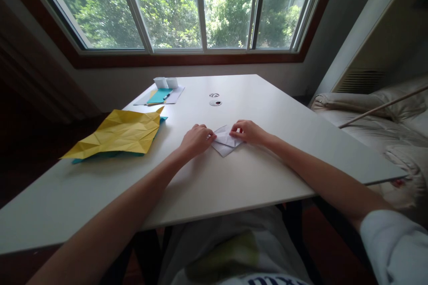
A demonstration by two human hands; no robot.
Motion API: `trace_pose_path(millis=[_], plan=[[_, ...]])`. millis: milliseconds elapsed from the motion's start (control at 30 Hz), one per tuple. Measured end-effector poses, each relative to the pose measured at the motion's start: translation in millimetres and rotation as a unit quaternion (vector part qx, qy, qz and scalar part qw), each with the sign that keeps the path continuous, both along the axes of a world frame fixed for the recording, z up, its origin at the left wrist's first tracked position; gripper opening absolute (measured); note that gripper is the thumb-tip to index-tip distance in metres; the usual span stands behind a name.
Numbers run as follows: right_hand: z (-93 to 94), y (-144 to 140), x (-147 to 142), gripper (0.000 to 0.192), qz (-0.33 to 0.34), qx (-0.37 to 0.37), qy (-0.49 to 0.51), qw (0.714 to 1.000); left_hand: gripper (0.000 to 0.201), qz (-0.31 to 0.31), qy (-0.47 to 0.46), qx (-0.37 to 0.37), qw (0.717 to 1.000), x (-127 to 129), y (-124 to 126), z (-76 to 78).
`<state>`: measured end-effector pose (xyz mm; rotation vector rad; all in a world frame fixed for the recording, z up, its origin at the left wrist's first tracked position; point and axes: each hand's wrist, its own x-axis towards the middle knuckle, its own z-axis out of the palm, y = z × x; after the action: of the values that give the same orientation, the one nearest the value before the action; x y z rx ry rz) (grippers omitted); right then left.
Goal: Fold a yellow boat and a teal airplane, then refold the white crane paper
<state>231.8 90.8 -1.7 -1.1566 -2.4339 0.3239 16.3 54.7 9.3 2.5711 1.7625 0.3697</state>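
Observation:
A small folded piece of white paper (223, 148) lies on the table in front of me, its layers slightly apart along a fold. My left hand (198, 139) pinches its left corner between thumb and fingers. On the opposite side, my right hand (249, 132) has thumb and forefinger closed on the right part of the upper layer. Parts of the paper's edges are hidden under my fingers.
A large creased yellow sheet (123, 131) lies over a teal sheet (110, 156) on the left. Further back are two small white paper boxes (166, 83), teal paper (159, 95) and a pen (167, 96). Round table fittings (216, 103) sit beyond my hands.

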Motion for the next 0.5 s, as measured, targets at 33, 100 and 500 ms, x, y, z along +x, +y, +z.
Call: trace_pose_path(millis=[33,100,500], plan=[[-0.7,1.2,0.6,0.019,-0.016,0.002,-0.004,1.000,0.029,0.001,-0.001,0.009,1.000,0.4,0.3,-0.4],[-1.8,3.2,1.1,0.022,-0.050,0.001,-0.013,0.999,0.025,-0.002,-0.002,0.025,1.000,0.7,0.8,-1.0],[3.2,9.5,-7.2,0.036,-0.120,-0.115,-0.042,0.985,0.018,-0.007,-0.031,0.016,0.999,0.9,3.8,-0.8]])
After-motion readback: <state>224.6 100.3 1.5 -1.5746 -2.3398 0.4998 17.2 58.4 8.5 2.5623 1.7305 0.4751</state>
